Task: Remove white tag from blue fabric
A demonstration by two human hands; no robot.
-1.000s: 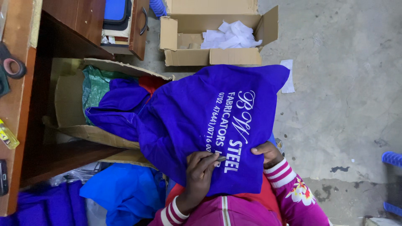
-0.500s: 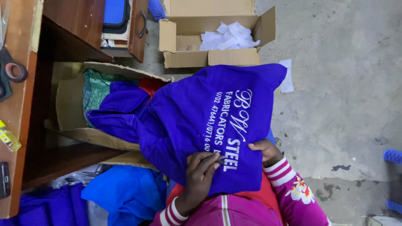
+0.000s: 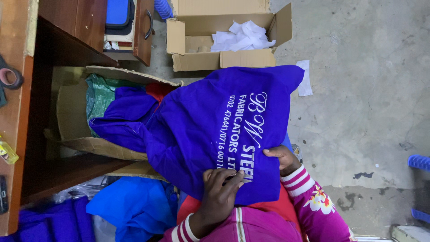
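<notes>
A purple cloth garment with white printed lettering lies spread across my lap and trails into a cardboard box. My left hand rests on its near edge, fingers curled into the fabric beside the lettering. My right hand grips the same edge a little to the right, thumb on top. Both wrists show pink sleeves with striped cuffs. A red cloth peeks out under the purple one on my lap.
An open cardboard box at left holds green, purple and red cloth under a wooden desk. Another open box with white paper stands on the concrete floor beyond. Blue cloth lies at lower left.
The purple garment has settled slightly lower on my lap. My left fingers have crept a little further over the printed area. My right hand stays on the edge.
</notes>
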